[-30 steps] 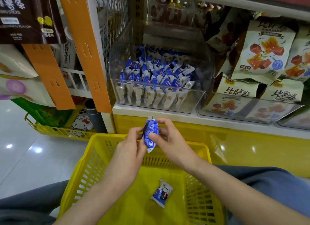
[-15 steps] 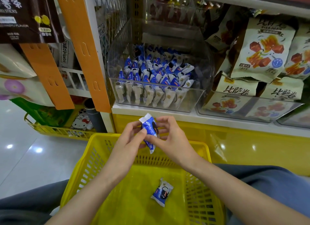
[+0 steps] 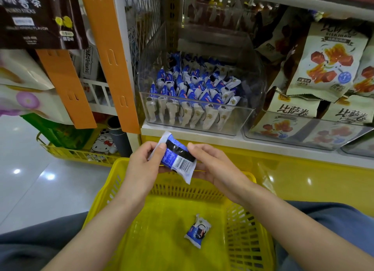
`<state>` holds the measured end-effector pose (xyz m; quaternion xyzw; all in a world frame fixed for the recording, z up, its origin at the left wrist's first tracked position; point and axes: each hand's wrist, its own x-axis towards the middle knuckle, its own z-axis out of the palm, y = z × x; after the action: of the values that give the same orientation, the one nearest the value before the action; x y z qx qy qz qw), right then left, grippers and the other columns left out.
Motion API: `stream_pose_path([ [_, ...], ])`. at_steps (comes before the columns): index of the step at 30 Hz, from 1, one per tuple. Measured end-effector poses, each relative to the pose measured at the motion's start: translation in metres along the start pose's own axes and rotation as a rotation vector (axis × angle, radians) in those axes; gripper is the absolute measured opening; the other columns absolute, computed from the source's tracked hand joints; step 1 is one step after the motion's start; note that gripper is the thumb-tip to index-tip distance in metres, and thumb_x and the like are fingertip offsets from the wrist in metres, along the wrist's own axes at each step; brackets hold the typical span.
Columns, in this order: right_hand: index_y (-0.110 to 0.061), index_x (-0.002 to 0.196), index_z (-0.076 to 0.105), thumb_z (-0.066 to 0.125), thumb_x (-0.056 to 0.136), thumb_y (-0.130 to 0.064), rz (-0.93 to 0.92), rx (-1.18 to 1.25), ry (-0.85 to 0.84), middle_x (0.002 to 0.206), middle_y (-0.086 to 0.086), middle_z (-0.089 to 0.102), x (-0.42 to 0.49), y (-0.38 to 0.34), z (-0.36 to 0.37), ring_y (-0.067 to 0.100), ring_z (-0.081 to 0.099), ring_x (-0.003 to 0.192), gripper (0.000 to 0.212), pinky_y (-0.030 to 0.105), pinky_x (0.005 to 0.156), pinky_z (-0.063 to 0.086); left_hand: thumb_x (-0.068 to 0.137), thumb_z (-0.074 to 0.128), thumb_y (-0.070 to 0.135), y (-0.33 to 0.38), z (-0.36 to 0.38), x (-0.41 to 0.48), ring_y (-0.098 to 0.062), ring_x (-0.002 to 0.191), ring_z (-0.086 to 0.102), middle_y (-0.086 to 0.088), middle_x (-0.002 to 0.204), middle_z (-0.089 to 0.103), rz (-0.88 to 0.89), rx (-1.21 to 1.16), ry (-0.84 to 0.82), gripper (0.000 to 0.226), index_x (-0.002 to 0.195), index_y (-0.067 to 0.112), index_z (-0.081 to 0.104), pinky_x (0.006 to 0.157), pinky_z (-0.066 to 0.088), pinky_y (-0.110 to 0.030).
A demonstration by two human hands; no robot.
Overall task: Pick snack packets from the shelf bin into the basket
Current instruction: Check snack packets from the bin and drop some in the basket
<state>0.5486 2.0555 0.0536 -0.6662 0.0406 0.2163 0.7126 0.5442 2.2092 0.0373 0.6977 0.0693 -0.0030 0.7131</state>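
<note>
Two hands over one yellow basket (image 3: 129,181). Left hand (image 3: 141,165): fingers pinched on the upper left end of a blue-and-white snack packet (image 3: 176,159), held tilted above the basket's far rim, barcode side up. Right hand (image 3: 212,165): fingers curled under and gripping the packet's right edge. Basket floor: one second packet (image 3: 197,231), lying loose toward the right. Shelf above: clear bin (image 3: 242,117), stocked with matching packets in rows. Far right: beige snack bags (image 3: 327,62), standing upright.
</note>
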Motion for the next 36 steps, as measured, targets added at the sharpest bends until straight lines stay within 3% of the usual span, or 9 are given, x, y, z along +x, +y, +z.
stream_pose_path([
  [3,-0.004,0.118,0.052,0.062,0.086,-0.021,0.008,-0.042,-0.013,0.108,0.015,0.067,0.001,0.000,0.000,0.019,0.067,0.084,0.038,0.028,0.074,0.056,0.096,0.044,0.016,-0.003,0.001,0.000,-0.002,0.064,0.066,-0.006,0.083,0.066,-0.012,-0.048,0.066,0.017,0.087,0.009,0.056,0.055,0.051,-0.014],
  [7,-0.010,0.107,0.060,0.058,0.089,-0.014,-0.080,-0.195,0.072,0.092,0.006,0.067,0.004,-0.001,-0.004,0.000,0.060,0.061,0.018,0.012,0.055,0.049,0.094,0.048,0.014,-0.006,0.001,-0.001,-0.001,0.066,0.065,-0.004,0.090,0.067,-0.068,-0.028,0.011,0.008,0.096,0.020,0.051,0.059,0.052,-0.017],
  [12,-0.026,0.083,0.066,0.054,0.092,-0.018,-0.247,-0.408,0.203,0.065,-0.011,0.062,0.008,-0.006,-0.017,-0.008,0.051,0.050,0.017,0.006,0.049,0.037,0.084,0.063,0.004,-0.010,0.008,-0.005,-0.003,0.076,0.059,0.008,0.102,0.055,-0.021,0.179,-0.135,0.048,0.119,0.027,0.040,0.063,0.047,-0.012],
  [17,-0.011,0.100,0.071,0.053,0.093,-0.015,-0.262,-0.510,0.081,0.071,-0.015,0.064,0.006,-0.005,-0.017,-0.012,0.053,0.056,0.020,0.004,0.053,0.037,0.081,0.067,0.011,-0.005,0.012,-0.008,0.003,0.075,0.063,0.001,0.099,0.063,0.011,0.130,-0.228,0.032,0.107,0.026,0.054,0.065,0.050,-0.012],
  [20,-0.010,0.107,0.065,0.051,0.093,-0.017,-0.236,-0.389,0.067,0.077,-0.008,0.066,0.004,-0.008,-0.015,-0.010,0.055,0.059,0.021,0.006,0.053,0.040,0.084,0.064,0.013,-0.003,0.010,-0.006,0.001,0.078,0.064,0.000,0.101,0.065,0.025,0.066,-0.202,0.025,0.104,0.026,0.056,0.061,0.050,-0.011],
  [25,-0.012,0.109,0.059,0.058,0.088,-0.014,-0.236,-0.243,0.024,0.099,0.004,0.069,0.001,-0.010,-0.011,0.005,0.065,0.082,0.021,0.018,0.070,0.054,0.086,0.060,0.019,-0.002,0.008,-0.005,-0.001,0.082,0.067,0.005,0.101,0.067,-0.048,-0.084,-0.148,0.024,0.108,0.028,0.053,0.061,0.049,-0.010],
  [31,-0.033,0.094,0.055,0.072,0.077,-0.019,-0.500,-0.517,0.273,0.091,-0.012,0.066,-0.001,0.002,-0.002,0.000,0.060,0.078,0.028,0.028,0.067,0.055,0.085,0.063,0.018,-0.006,0.011,-0.005,-0.004,0.096,0.055,0.011,0.103,0.056,0.165,0.310,0.003,0.023,0.101,0.025,0.048,0.078,0.043,-0.017],
  [33,-0.039,0.093,0.053,0.073,0.076,-0.024,-0.570,-0.545,0.255,0.090,-0.016,0.064,-0.004,0.005,0.002,-0.001,0.059,0.080,0.031,0.016,0.062,0.051,0.087,0.059,0.023,-0.005,0.012,-0.007,-0.007,0.097,0.059,0.011,0.099,0.065,0.119,0.159,-0.088,0.013,0.098,0.027,0.054,0.081,0.047,-0.016],
  [36,-0.031,0.101,0.060,0.072,0.077,-0.016,-0.602,-0.536,0.167,0.101,-0.011,0.060,-0.004,0.008,0.003,-0.001,0.060,0.085,0.031,0.011,0.068,0.049,0.077,0.063,0.046,-0.006,0.011,-0.008,-0.007,0.107,0.060,0.009,0.106,0.069,-0.049,-0.127,-0.260,0.037,0.108,0.027,0.060,0.089,0.046,-0.023],
])
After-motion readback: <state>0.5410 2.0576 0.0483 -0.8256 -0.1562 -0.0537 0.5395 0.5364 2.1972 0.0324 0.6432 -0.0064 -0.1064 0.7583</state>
